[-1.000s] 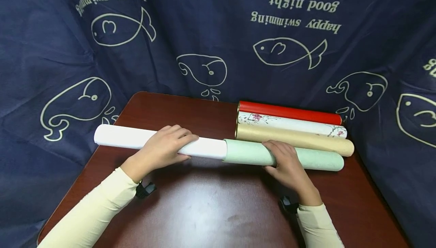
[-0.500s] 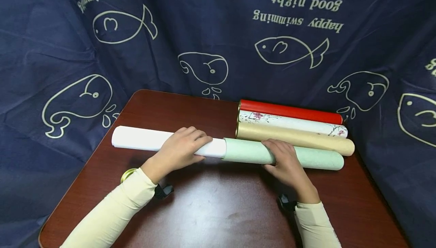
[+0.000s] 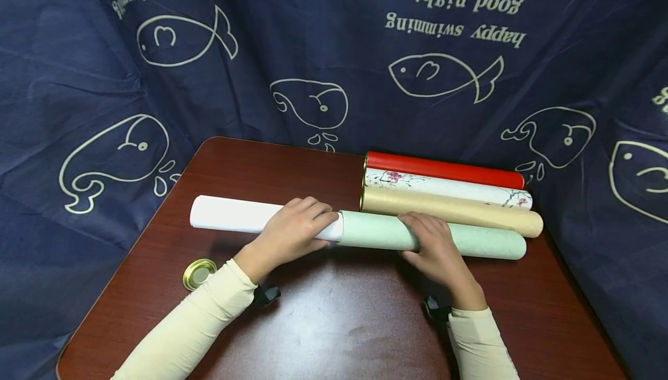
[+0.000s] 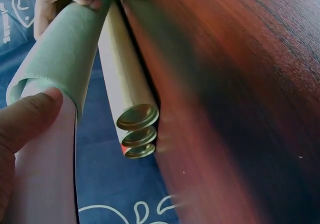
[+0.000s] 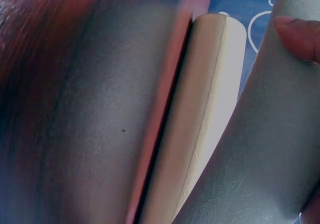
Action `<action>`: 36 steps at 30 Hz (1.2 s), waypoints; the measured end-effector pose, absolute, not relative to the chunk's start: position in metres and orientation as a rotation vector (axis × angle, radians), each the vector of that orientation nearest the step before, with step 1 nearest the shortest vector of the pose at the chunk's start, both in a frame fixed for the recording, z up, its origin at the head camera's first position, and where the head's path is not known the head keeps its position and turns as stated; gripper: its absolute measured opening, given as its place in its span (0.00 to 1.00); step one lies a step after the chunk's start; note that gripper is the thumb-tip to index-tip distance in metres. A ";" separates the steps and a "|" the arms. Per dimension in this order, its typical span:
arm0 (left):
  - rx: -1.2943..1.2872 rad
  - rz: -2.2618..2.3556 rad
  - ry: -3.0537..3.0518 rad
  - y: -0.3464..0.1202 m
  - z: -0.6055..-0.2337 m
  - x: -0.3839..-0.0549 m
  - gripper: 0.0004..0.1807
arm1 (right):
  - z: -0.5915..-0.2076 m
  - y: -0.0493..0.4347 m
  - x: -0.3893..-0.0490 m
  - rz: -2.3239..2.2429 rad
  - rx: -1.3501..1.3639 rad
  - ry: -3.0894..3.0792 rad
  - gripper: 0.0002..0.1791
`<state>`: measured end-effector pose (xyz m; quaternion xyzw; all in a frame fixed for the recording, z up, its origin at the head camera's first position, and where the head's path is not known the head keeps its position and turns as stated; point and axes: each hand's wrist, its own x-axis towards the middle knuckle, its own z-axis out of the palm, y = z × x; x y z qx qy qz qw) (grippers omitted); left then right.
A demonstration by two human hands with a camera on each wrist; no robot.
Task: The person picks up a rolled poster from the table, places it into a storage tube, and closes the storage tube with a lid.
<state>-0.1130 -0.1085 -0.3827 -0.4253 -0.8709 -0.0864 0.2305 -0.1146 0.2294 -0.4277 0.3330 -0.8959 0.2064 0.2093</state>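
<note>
A roll of white paper (image 3: 235, 214) lies partly inside the near end of a pale green tube (image 3: 370, 229); how deep it reaches inside is hidden. My left hand (image 3: 297, 229) grips the roll close to the tube's open mouth. Around the middle of the green tube, my right hand (image 3: 433, 246) is curled and holds it. In the left wrist view the left thumb (image 4: 37, 111) lies along the white paper roll (image 4: 45, 159), by the tube's rim (image 4: 45, 80). The right wrist view shows the right thumb (image 5: 300, 36) on the green tube (image 5: 270, 119).
Behind the green tube lie a gold tube (image 3: 454, 212), a white flowered tube (image 3: 449, 187) and a red tube (image 3: 443, 168), side by side. A gold metal lid (image 3: 199, 274) rests on the brown table (image 3: 323, 333) by the left forearm. A dark blue curtain (image 3: 313, 20) hangs behind.
My left hand has moved right, and the white paper roll has slid further into the green tube. The lid has come into view from behind the left forearm. The right hand stays nearly still.
</note>
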 end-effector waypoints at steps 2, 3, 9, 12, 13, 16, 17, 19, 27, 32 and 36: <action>-1.186 -0.291 -2.372 -0.108 -0.384 -0.114 0.29 | -0.429 0.229 -0.115 0.569 0.933 -2.502 0.43; -1.191 -0.324 -2.362 -0.109 -0.384 -0.114 0.29 | -0.429 0.229 -0.115 0.566 0.935 -2.506 0.44; -1.182 -0.424 -2.320 -0.122 -0.376 -0.108 0.30 | -0.428 0.229 -0.115 0.561 0.918 -2.518 0.44; -1.147 -0.379 -2.348 -0.137 -0.371 -0.102 0.31 | -0.427 0.229 -0.115 0.572 0.910 -2.517 0.44; -1.129 -0.357 -2.366 -0.143 -0.369 -0.100 0.31 | -0.427 0.229 -0.115 0.573 0.910 -2.516 0.44; -1.062 -0.312 -2.415 -0.164 -0.364 -0.094 0.34 | -0.428 0.229 -0.114 0.578 0.909 -2.513 0.44; -1.037 -0.304 -2.428 -0.172 -0.363 -0.092 0.34 | -0.428 0.230 -0.113 0.577 0.909 -2.512 0.44; -0.988 -0.293 -2.444 -0.184 -0.361 -0.089 0.36 | -0.428 0.230 -0.113 0.572 0.905 -2.511 0.44; -0.937 -0.297 -2.453 -0.202 -0.363 -0.086 0.34 | -0.427 0.231 -0.113 0.563 0.909 -2.514 0.44; -0.943 -0.305 -2.443 -0.192 -0.366 -0.089 0.32 | -0.427 0.231 -0.113 0.562 0.915 -2.520 0.44; -0.955 -0.294 -2.445 -0.181 -0.370 -0.090 0.31 | -0.429 0.230 -0.113 0.570 0.922 -2.516 0.45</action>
